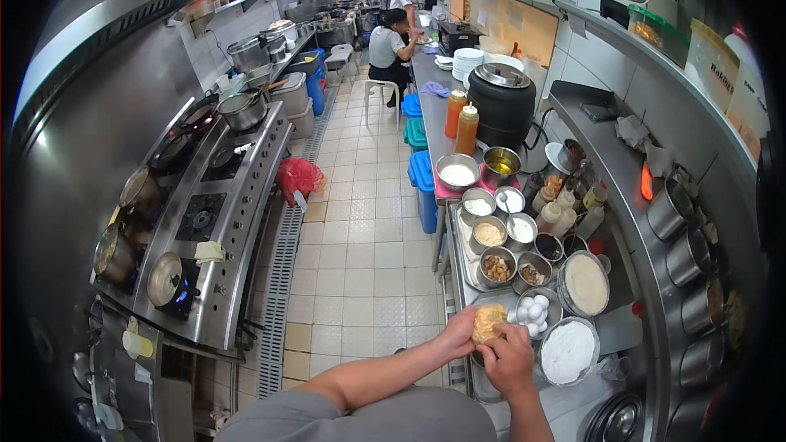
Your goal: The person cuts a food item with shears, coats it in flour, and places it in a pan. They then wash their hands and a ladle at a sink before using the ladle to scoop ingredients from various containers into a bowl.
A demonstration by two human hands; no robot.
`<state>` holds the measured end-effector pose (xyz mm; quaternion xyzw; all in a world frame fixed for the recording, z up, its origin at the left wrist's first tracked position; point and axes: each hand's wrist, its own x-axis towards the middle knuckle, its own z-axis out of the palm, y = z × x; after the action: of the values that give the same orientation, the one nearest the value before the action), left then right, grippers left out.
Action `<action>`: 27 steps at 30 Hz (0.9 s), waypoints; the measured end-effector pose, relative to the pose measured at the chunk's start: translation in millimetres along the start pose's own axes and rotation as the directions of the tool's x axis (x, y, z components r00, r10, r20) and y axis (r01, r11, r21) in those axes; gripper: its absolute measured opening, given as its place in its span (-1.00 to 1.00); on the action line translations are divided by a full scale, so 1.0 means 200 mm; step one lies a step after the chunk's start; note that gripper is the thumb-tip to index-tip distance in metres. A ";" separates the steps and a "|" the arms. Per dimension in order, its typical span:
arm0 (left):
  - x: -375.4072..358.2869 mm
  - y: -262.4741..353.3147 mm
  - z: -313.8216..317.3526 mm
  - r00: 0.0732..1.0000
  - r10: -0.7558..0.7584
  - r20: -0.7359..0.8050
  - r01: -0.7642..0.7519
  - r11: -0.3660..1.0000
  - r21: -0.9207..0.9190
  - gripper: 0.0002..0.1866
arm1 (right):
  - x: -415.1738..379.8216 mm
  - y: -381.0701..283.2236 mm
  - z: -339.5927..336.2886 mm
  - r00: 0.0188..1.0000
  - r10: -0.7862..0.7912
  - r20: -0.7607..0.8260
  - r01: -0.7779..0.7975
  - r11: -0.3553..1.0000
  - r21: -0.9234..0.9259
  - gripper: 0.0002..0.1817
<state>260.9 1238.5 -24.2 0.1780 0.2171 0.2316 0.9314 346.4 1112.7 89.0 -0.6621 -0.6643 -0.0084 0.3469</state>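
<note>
Both hands are closed on a yellow, crinkled lump of food, whose exact kind I cannot make out. My left hand grips it from the left, and my right hand holds its lower right side, fingers bent over it. Just right of the lump stands a metal bowl of white eggs. A bowl of white powder sits beside my right hand. Beyond the hands are a small pot of brown chunks and another pot of brown pieces. Part of a metal vessel under my hands is hidden.
Along the counter stand a round tub of beige powder, sauce bottles and a black soup warmer. On the left runs a stove, where a pan sits over a blue flame. Farther off, a person sits on a stool.
</note>
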 end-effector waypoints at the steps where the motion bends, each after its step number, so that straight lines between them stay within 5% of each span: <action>1: 0.00 0.01 0.03 1.000 -0.010 -0.027 0.011 0.999 0.037 -0.71 | -0.01 0.01 -0.01 0.999 0.032 -0.003 -0.032 0.999 0.015 -0.87; 6: 0.05 -0.03 0.02 0.997 -0.022 0.079 0.019 0.999 0.043 -0.69 | 0.01 0.09 0.00 0.971 0.219 -0.094 -0.200 0.964 0.174 -0.77; 14: 0.10 -0.05 -0.03 0.997 -0.065 0.045 0.062 0.996 0.066 -0.64 | 0.09 0.02 -0.12 0.958 0.214 0.193 -0.202 0.976 -0.082 -0.49; 23: 0.09 -0.04 -0.03 0.996 -0.082 -0.029 0.080 0.996 -0.042 -0.76 | 0.14 -0.02 -0.07 0.902 0.356 0.244 -0.323 0.932 -0.168 -0.30; 27: 0.04 0.00 -0.01 0.988 -0.103 0.117 0.098 0.994 0.050 -0.82 | 0.17 -0.04 -0.06 0.872 0.423 0.246 -0.374 0.901 -0.220 -0.26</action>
<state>266.7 1243.7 -28.1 0.2008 0.1746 0.1683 0.9492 348.4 1135.4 118.0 -0.8054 -0.5533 0.1050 0.1848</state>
